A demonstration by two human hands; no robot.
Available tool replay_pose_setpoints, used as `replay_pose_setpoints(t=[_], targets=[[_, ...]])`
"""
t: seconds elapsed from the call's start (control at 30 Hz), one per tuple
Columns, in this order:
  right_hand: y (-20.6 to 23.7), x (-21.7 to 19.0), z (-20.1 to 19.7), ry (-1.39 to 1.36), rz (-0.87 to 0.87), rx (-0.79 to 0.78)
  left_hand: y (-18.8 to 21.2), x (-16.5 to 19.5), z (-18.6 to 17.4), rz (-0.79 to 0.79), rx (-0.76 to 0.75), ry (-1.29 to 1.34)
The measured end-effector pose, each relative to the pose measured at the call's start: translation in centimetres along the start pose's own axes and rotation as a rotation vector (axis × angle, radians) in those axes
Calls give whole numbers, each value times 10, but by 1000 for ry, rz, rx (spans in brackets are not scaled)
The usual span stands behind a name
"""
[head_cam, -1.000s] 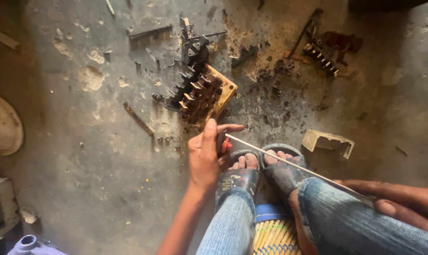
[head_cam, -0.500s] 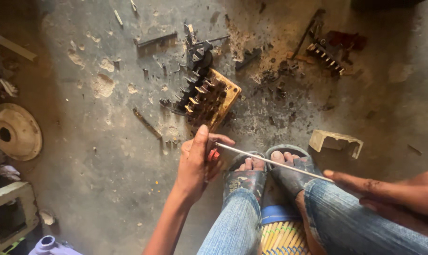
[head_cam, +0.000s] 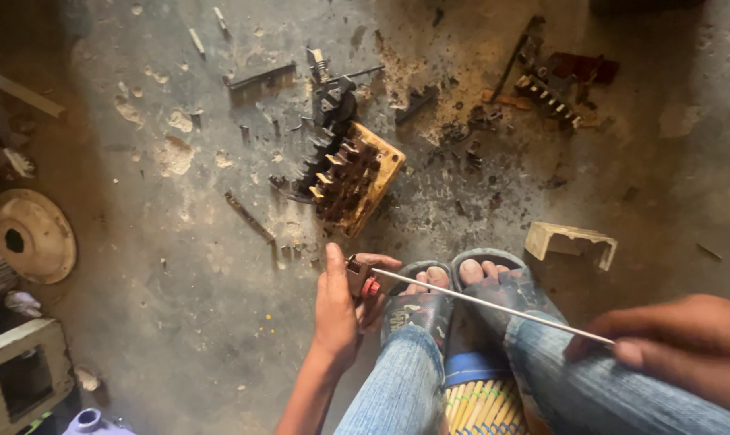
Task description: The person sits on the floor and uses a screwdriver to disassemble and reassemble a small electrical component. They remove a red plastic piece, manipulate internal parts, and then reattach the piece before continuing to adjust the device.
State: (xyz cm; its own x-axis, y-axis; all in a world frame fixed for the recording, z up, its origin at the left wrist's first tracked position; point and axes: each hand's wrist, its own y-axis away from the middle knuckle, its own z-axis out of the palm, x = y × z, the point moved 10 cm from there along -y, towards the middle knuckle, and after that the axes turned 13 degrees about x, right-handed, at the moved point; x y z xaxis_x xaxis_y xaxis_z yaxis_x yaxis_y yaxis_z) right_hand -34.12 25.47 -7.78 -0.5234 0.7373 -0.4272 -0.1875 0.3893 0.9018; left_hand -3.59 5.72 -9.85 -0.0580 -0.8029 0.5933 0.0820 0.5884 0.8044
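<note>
- Left hand [head_cam: 341, 310] low centre, wrapped around a small part [head_cam: 358, 277] with a red tip, thumb up along its side, fingers curled under; closed grip, pinching that part.
- Thin metal rod [head_cam: 494, 308] running from the red-tipped part rightward and down across both feet to the right hand.
- Right hand [head_cam: 687, 342] at lower right edge, blurred and close to camera; fingertips pressed together on the rod's far end.
- Rod held just above the toes; cannot tell if touching them.
- Two feet in dark sandals [head_cam: 461, 294] side by side under the rod, jeans legs [head_cam: 397, 387] coming up from bottom edge.
- Striped woven mat [head_cam: 473, 403] between the legs.
- Yellow-brown block [head_cam: 353, 173] with rows of rusty metal contacts on the concrete floor [head_cam: 179, 266], above the left hand, apart from it.
- Second comb-like metal piece [head_cam: 550, 89] top right amid dark debris.
- Pale plastic bracket [head_cam: 570, 242] on the floor right of the feet.
- Round pale disc [head_cam: 31, 234] with a hole at left edge.
- Beige box [head_cam: 18, 379] with a square opening at bottom left.
- Loose metal strips and screws scattered over the stained floor.
</note>
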Motion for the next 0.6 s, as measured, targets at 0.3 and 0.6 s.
replay_pose_setpoints(t=[0.3, 0.6], targets=[[-8, 12, -38, 35, -217, 415, 6, -11, 4, -3, 45, -62], [-21, 50, -69, 141, -177, 576, -1, 35, 7, 206, 64, -81]])
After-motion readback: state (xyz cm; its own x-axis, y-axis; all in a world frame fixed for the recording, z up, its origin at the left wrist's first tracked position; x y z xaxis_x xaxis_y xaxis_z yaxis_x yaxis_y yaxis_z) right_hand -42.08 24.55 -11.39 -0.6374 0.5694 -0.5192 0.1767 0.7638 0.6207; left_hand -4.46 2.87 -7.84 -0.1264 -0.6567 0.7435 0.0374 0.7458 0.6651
